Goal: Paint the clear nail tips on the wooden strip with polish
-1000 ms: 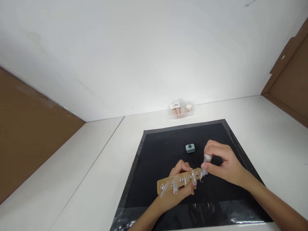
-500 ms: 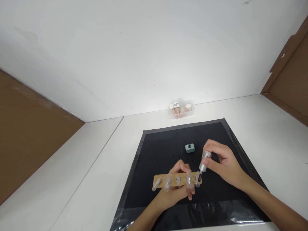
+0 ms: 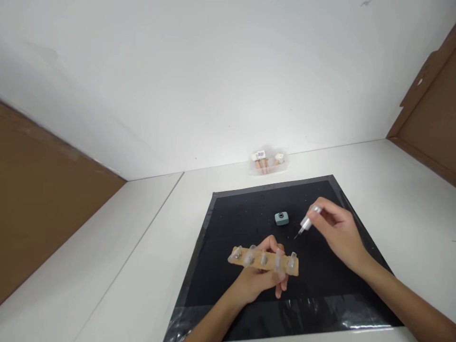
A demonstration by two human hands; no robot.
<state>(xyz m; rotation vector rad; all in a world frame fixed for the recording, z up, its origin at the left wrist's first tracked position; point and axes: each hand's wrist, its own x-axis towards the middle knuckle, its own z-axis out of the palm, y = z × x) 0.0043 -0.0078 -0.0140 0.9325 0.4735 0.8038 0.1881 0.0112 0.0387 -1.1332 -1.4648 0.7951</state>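
Tan strip [image 3: 271, 261] pinched in your left hand [image 3: 257, 284], above black mat [image 3: 228, 232]; five clear nail tips [image 3: 291, 263] in row along it. Loosened thumb could tilt strip, shifting tips. At strip's two o'clock, your right hand [image 3: 338, 230] pinches brush [image 3: 305, 223] by handle, bristles apart from tips; overloaded bristles could drip. At one o'clock, uncapped teal bottle [image 3: 281, 219]: careless knock could spill it. Clear tray [image 3: 252, 169] at twelve, well apart.

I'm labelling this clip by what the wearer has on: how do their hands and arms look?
The left hand and right hand are ungloved, and both forearms are bare, with no sleeve in view. I see no watch, bracelet or ring; the fingernails are too small to judge.
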